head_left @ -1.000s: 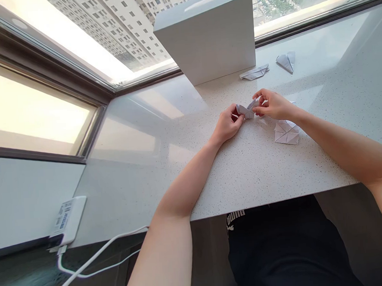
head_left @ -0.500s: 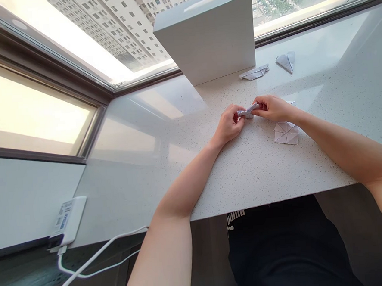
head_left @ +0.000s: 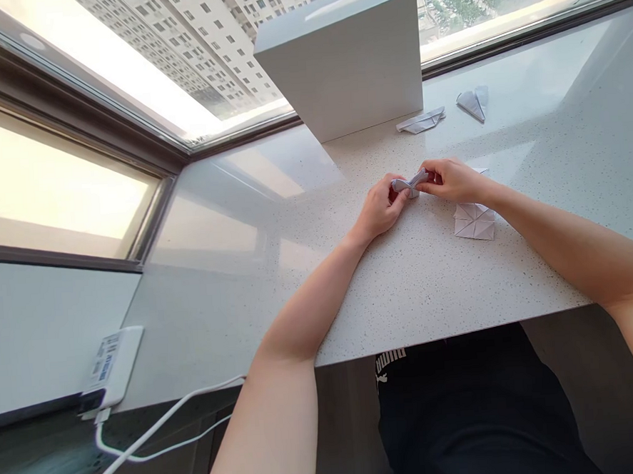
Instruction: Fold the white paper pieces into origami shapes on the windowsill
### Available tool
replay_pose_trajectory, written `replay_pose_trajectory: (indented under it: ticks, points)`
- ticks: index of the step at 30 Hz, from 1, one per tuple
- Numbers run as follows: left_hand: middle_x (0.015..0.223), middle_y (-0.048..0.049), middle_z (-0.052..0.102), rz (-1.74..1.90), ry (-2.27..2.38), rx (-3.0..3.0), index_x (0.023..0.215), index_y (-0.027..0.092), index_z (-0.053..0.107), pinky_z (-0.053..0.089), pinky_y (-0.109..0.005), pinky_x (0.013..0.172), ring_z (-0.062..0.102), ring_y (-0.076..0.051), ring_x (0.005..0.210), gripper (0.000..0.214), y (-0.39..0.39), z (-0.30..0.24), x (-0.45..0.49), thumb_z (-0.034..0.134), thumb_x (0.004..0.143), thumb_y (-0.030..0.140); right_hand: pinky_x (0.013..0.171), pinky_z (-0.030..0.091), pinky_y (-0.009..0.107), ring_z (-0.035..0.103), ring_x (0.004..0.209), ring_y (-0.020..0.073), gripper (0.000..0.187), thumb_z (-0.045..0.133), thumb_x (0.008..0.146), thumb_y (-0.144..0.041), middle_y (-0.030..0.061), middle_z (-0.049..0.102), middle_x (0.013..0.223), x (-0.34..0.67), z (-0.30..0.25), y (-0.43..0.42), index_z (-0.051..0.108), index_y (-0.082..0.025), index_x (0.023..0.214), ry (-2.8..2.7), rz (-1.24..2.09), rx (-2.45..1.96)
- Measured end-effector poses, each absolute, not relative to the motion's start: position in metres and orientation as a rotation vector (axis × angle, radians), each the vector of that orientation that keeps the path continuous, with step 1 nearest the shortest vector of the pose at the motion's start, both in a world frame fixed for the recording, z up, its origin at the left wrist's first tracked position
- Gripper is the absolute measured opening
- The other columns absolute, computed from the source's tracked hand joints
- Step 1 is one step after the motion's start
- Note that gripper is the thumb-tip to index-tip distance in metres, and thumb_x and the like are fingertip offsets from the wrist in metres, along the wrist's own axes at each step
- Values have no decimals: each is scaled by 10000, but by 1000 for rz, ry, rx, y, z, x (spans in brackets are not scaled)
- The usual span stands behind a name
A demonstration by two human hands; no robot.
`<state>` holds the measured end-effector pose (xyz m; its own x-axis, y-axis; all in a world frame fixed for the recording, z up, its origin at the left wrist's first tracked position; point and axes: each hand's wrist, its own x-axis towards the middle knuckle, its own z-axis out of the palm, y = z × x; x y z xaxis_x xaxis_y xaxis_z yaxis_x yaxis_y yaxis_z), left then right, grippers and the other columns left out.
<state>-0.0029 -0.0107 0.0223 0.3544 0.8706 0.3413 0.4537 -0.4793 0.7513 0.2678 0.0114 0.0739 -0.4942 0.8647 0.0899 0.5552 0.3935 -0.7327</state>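
A small folded paper piece [head_left: 412,185] is held between my two hands, just over the speckled white countertop [head_left: 405,281]. My left hand [head_left: 382,206] pinches its left end between thumb and fingers. On its right end my right hand [head_left: 451,180] is closed, fingertips pressed together. The paper's middle shows between the hands; its ends are partly hidden by fingers. Below my right wrist lies a flat creased paper square [head_left: 475,221], its upper edge covered by the wrist. A bit of white paper [head_left: 482,170] pokes out behind my right hand.
Farther back lie a long folded paper piece [head_left: 422,120] and a folded paper triangle [head_left: 474,103]. A white box-like block [head_left: 354,66] stands against the window. At the lower left, a white power adapter [head_left: 121,367] with a white cable [head_left: 160,411] sits near the counter's edge.
The held paper's two sides have spread slightly, and more of its middle shows. Both hands stay almost in place.
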Motion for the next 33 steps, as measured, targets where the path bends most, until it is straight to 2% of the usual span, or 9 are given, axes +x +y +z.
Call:
replay_pose_trajectory:
  ticks: [6,20,33]
  points:
    - [1006,-25,780,944,1161,2113,1297,259,732,548,-349,853,651,-204,846,165,-14,27,-4,745,1163,356,828,454,389,598,814,232,174,845,1056,-388,13,693,858,269,68,15,730,-260,1031,-2179,867,-1142]
    - [1027,-44,840,958,1212,2165,1210,252,739,591,-349,887,726,-212,896,77,-15,28,0,742,1132,250,860,497,379,676,835,255,61,764,1055,-289,45,779,892,269,61,16,788,-245,1090,-2279,800,-1107]
    - [985,-38,817,926,1241,2139,1135,244,743,598,-356,879,718,-213,873,28,-18,35,2,756,1124,223,907,554,402,733,866,279,129,731,1061,-272,84,867,986,267,58,17,837,-232,1122,-2303,800,-1118]
